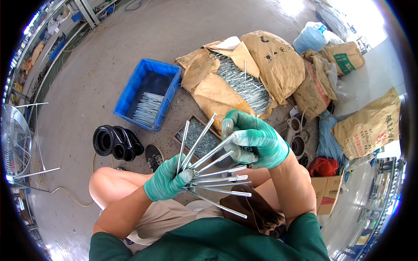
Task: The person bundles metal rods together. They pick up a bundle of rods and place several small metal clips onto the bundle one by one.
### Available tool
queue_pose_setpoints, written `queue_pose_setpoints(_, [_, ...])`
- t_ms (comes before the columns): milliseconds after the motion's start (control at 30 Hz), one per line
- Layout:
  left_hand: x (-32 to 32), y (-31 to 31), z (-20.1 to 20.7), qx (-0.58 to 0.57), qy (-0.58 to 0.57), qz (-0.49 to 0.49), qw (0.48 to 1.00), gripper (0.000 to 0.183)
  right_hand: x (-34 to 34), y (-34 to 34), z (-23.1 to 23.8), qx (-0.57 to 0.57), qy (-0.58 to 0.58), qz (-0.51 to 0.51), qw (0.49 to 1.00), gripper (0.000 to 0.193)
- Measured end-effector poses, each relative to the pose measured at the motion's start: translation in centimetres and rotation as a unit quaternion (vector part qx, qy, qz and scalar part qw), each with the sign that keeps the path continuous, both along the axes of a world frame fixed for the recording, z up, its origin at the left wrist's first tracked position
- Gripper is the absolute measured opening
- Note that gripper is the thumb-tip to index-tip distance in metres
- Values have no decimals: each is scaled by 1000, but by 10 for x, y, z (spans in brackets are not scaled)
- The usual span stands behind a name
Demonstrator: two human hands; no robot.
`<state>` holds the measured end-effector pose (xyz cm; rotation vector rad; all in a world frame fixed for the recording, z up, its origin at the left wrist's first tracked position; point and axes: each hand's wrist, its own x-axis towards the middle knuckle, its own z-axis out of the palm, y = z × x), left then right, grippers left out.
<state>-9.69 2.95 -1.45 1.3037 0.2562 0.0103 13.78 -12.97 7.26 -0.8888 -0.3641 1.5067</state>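
Note:
My left hand (167,180), in a green and white knit glove, is closed round one end of a bundle of long, thin metal rods (224,179). Their free ends fan out upward and to the right. My right hand (259,139), gloved alike, pinches the tip of one rod (212,153) whose other end stays in the left hand. Below and behind the hands, a small brown box (175,136) of tiny grey metal pieces (210,142) sits on the floor, partly hidden by the rods and right hand.
Ahead left stands a blue crate (125,96) with a stack of rods (149,108). An opened brown paper sack (217,93) spills more rods (244,82). Black ring-shaped parts (116,141) lie at left, near a fan (16,141). Sacks (368,126) and a cardboard box (327,193) stand right.

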Motion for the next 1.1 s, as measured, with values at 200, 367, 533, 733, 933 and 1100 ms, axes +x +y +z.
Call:
queue_pose_setpoints(200, [-1,0,-2,13,-5,12,1000,26,-8,4,-19,5,56,23,998,26])
queue_pose_setpoints(367, [-2,2,0,11,0,0,1000,25,1,1,-20,18,22,53,998,27])
queue_pose_setpoints(533, [0,-1,-1,-18,7,22,1000,25,9,-6,-10,52,-49,-12,997,23])
queue_pose_setpoints(733, [1,-1,-3,-59,24,26,998,24,4,-4,12,-47,-219,-39,974,20])
queue_pose_setpoints(933, [4,-4,1,-88,31,13,996,26,7,-3,11,-39,-202,-47,977,18])
queue_pose_setpoints(1100, [6,-5,5,-93,31,4,995,23,10,-4,9,7,-209,-60,976,18])
